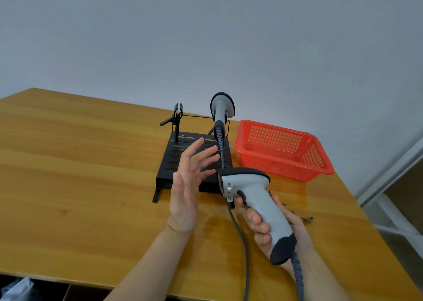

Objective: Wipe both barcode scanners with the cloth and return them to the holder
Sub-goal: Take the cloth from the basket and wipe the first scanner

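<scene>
My right hand (274, 227) grips the handle of a grey barcode scanner (254, 195) with a black head and butt, held above the table just in front of the black holder (180, 163). My left hand (190, 181) hovers open beside the scanner's head, fingers spread, touching nothing. A second grey scanner (220, 108) sits upright in the holder's right clip, its coiled cable (219, 140) hanging down. The holder's left clip (178, 113) is empty. A patterned cloth (304, 218) shows only as a sliver behind my right hand.
A red perforated basket (283, 149) stands right of the holder near the table's right edge. The held scanner's grey cable (240, 239) trails down over the wooden table's (80, 175) front edge. A white shelf frame (393, 209) is past the right edge.
</scene>
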